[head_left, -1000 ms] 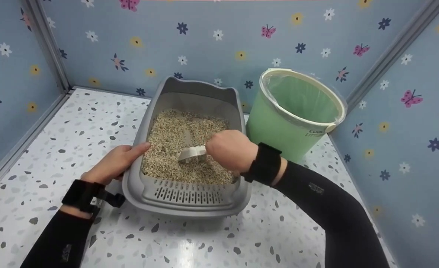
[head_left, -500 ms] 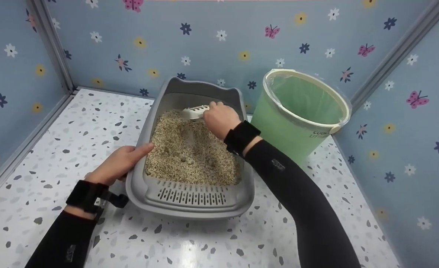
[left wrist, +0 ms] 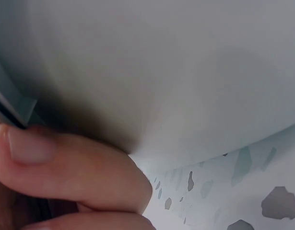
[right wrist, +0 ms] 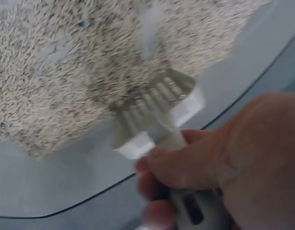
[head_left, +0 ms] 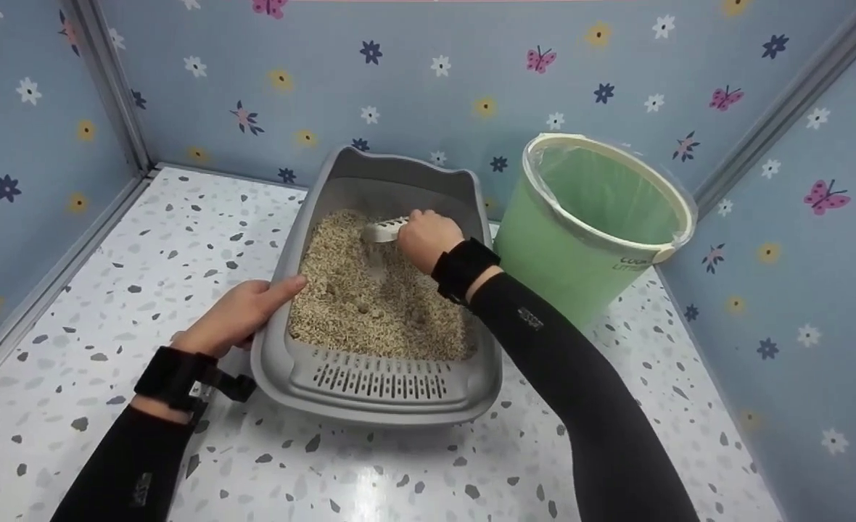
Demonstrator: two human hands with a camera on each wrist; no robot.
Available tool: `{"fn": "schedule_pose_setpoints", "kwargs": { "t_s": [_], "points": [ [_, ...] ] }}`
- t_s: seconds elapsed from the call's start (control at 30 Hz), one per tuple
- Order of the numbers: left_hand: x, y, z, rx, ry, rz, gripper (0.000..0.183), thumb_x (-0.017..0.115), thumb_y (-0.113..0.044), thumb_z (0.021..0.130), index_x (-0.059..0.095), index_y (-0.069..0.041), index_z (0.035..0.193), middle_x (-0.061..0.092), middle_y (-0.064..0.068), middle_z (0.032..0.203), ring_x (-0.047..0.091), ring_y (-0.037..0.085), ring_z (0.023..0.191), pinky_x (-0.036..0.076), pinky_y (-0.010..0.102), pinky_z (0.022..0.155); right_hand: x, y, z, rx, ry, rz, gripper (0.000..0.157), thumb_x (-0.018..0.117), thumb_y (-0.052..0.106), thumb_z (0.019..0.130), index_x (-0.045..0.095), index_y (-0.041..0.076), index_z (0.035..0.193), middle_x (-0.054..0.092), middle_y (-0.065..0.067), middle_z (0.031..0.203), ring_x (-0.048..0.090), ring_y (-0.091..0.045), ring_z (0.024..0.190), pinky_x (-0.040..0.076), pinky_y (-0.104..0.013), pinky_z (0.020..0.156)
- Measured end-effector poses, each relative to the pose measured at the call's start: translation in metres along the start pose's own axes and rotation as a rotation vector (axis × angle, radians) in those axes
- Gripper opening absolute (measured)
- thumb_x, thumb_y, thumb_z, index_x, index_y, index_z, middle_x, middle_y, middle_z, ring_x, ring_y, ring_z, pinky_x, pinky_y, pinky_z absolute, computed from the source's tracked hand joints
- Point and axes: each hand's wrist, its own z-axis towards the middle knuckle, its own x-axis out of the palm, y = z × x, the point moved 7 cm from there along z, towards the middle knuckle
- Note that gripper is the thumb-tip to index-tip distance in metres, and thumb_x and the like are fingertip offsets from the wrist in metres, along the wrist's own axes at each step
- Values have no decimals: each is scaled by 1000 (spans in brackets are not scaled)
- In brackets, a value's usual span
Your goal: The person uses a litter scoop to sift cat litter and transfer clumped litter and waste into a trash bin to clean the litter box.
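A grey litter box (head_left: 381,409) holds tan pellet litter (head_left: 341,319), with a bare streak of its floor showing. My left hand (head_left: 236,315) grips the box's left rim, thumb over the top; in the left wrist view its curled fingers (left wrist: 75,167) lie under the rim against the outer wall. Toward the back of the box, my right hand (head_left: 431,239) holds a white slotted litter scoop (head_left: 384,230) by the handle. In the right wrist view the scoop (right wrist: 157,108) has its slotted head low over the litter, beside the wall; contact with the pellets is unclear.
A green bin (head_left: 558,254) with a clear liner stands right of the box, close to my right forearm. Flowered blue panels (head_left: 442,87) enclose the back and sides. The speckled white surface (head_left: 370,471) extends in front and to the left.
The scoop went from the middle of the litter to the back of the box, lifted, then came slightly lower and forward. My left hand keeps its grip on the rim.
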Motion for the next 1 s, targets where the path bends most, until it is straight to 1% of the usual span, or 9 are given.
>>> {"fn": "schedule_pose_setpoints", "kwargs": {
  "t_s": [0.07,0.2,0.37,0.5,0.6,0.7,0.83,0.9,1.0],
  "points": [
    [-1,-1,0,-1,2,-1,86,52,-76,108,60,6,130,78,14,91,75,22,66,63,35,55,-7,1,-15,-15,11,29,27,53,9,117,78,0,111,70,-22,115,71,-40,102,67,-54,85],
    [-3,0,1,-7,7,-1,86,52,-76,108,59,6,130,78,13,91,76,22,67,64,35,55,-18,6,-45,-82,83,92,19,57,6,111,71,3,98,69,-18,103,69,-36,90,66,-57,78],
    [-6,3,0,-7,5,20,86,50,-76,109,58,6,131,77,12,90,73,21,65,61,32,53,-26,15,-78,-179,157,145,16,62,-4,99,60,8,89,59,-9,89,57,-27,78,65,-51,77],
    [-6,3,1,-2,4,26,86,50,-75,109,58,7,133,77,12,90,75,21,66,62,34,55,-29,18,-102,-237,193,168,14,65,-8,92,65,6,90,63,-8,90,57,-24,78,64,-44,77],
    [-3,2,2,1,8,20,87,50,-76,109,59,7,132,77,11,88,75,20,65,62,33,54,-29,17,-120,-249,217,181,15,65,-9,90,68,5,95,65,-8,92,58,-22,78,62,-40,75],
    [0,0,3,3,15,14,86,50,-77,108,60,6,129,76,9,85,70,17,60,56,29,49,-29,15,-138,-234,243,214,18,65,-9,90,70,4,100,63,-7,94,59,-22,80,61,-38,72],
    [1,0,3,5,23,16,83,50,-77,108,60,4,125,74,8,82,62,13,54,47,26,44,-33,13,-157,-222,263,243,19,70,-6,93,72,5,108,61,-6,100,60,-22,87,61,-36,74],
    [1,1,3,5,29,13,83,49,-77,109,60,4,125,74,8,82,63,14,55,48,26,44,-37,11,-163,-230,253,248,19,71,-4,94,74,5,110,61,-6,100,60,-22,89,61,-37,77],
    [0,2,3,3,29,7,85,49,-77,108,60,5,129,76,10,86,70,17,60,56,30,48,-45,9,-164,-232,223,256,21,72,-5,92,74,5,110,63,-5,98,60,-22,91,60,-37,79]
  ]
}}
